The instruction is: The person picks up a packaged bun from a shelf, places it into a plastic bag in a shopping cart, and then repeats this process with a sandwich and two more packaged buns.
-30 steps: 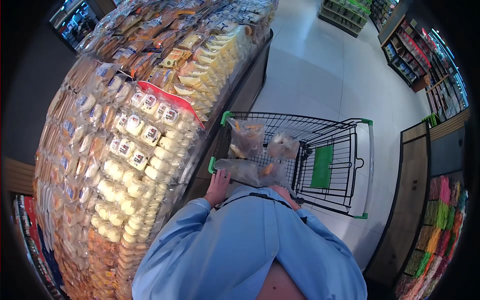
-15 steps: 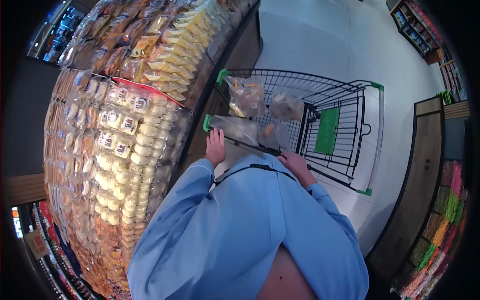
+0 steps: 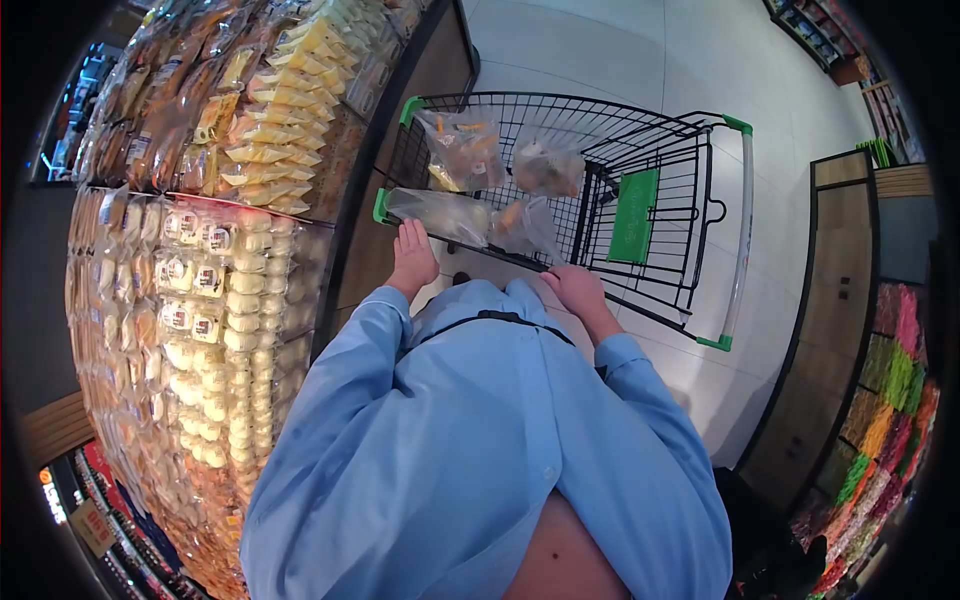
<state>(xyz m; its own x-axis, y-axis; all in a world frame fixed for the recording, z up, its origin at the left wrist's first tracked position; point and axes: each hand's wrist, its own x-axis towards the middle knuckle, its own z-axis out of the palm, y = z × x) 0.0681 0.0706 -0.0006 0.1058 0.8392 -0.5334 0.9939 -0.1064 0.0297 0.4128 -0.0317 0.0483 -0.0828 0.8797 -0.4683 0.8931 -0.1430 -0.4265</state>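
Beside the near left corner of the black wire shopping cart (image 3: 652,306), my left hand (image 3: 413,262) has its fingers stretched out against or just by the side rim, under the green corner piece (image 3: 381,206). My right hand (image 3: 578,289) is closed on the cart's near side rim, with its fingertips partly hidden. Inside the basket lie clear plastic bags with food: one at the far left (image 3: 468,148), one in the middle (image 3: 549,167), a long one along the near side (image 3: 440,215) and one near my right hand (image 3: 526,225). A green panel (image 3: 634,217) is fixed to the cart's seat part.
On the left rises a tall display of packaged breads and buns (image 3: 215,300), with a dark-edged wooden base (image 3: 365,190). To the right stand a wooden counter (image 3: 835,290) and bins of colourful wrapped goods (image 3: 880,410). Dark shapes at lower right are unclear.
The cart, the bags and both hands now appear higher and further left in view. The bread display has also shifted left. Both hands keep nearly the same places along the cart.
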